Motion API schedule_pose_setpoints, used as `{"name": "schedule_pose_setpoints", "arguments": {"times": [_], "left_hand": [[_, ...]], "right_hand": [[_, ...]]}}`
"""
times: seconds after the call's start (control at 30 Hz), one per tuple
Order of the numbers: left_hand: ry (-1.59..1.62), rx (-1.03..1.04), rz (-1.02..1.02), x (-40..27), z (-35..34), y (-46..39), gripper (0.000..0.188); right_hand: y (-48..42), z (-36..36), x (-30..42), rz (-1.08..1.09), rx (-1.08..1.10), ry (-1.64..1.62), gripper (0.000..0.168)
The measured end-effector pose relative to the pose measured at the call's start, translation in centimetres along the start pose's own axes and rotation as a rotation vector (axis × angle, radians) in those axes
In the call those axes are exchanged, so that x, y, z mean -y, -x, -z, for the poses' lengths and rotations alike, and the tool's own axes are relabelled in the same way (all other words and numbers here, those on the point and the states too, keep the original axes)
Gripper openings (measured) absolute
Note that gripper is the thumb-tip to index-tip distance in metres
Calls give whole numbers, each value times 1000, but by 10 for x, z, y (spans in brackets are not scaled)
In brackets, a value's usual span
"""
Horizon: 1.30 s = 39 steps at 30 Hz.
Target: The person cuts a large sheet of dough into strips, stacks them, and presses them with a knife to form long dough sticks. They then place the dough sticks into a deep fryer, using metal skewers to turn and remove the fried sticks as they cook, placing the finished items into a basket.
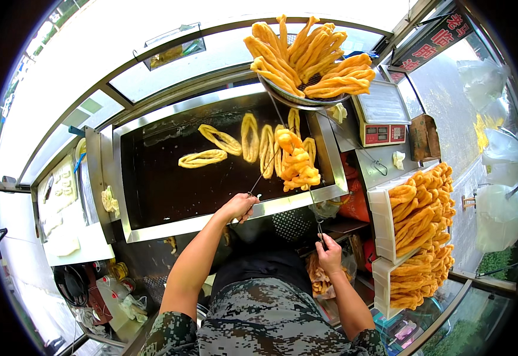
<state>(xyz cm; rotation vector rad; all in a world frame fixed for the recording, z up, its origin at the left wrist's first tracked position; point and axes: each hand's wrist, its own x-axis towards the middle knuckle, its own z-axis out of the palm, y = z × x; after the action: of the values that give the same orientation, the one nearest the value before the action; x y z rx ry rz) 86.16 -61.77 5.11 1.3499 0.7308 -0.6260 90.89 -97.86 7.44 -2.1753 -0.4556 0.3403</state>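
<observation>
My left hand (pixel 240 208) grips the handle end of a thin metal rod (pixel 264 172) at the fryer's near edge. Closed round the looped handle of a second metal rod (pixel 312 200), my right hand (pixel 329 253) is lower and to the right. Both rods reach to a bunch of golden fried dough sticks (pixel 300 167), stacked above the right part of a rectangular metal fryer (pixel 152 229). Several paler dough loops (pixel 249 138) float in its dark oil. Whether the rods pierce the bunch or press on its sides, I cannot tell.
A round wire basket (pixel 303 101) of fried dough stands beyond the fryer's right end. Right of it are a weighing scale (pixel 383 111), a cardboard box (pixel 424 138) and white plastic crates (pixel 381 222) filled with fried dough. Raw dough lies on a white board (pixel 83 244) at left.
</observation>
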Motion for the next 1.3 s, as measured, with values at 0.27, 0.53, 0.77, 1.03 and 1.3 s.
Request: {"name": "schedule_pose_setpoints", "arguments": {"times": [0.27,0.53,0.77,1.03,1.3], "left_hand": [[-40,-111,-22,37,-17,42,35],[-268,-17,2,57,-31,87,37],[-358,-22,51,38,-55,52,37],[212,295,163,26,-35,62,35],[-179,-41,52,27,-42,74,35]], "right_hand": [[-20,1,40,0,-17,-82,30],[-32,-18,76,21,25,-150,33],[-38,-34,91,58,59,-163,34],[-35,-41,97,10,108,-186,32],[-38,-41,98,-26,147,-208,31]]}}
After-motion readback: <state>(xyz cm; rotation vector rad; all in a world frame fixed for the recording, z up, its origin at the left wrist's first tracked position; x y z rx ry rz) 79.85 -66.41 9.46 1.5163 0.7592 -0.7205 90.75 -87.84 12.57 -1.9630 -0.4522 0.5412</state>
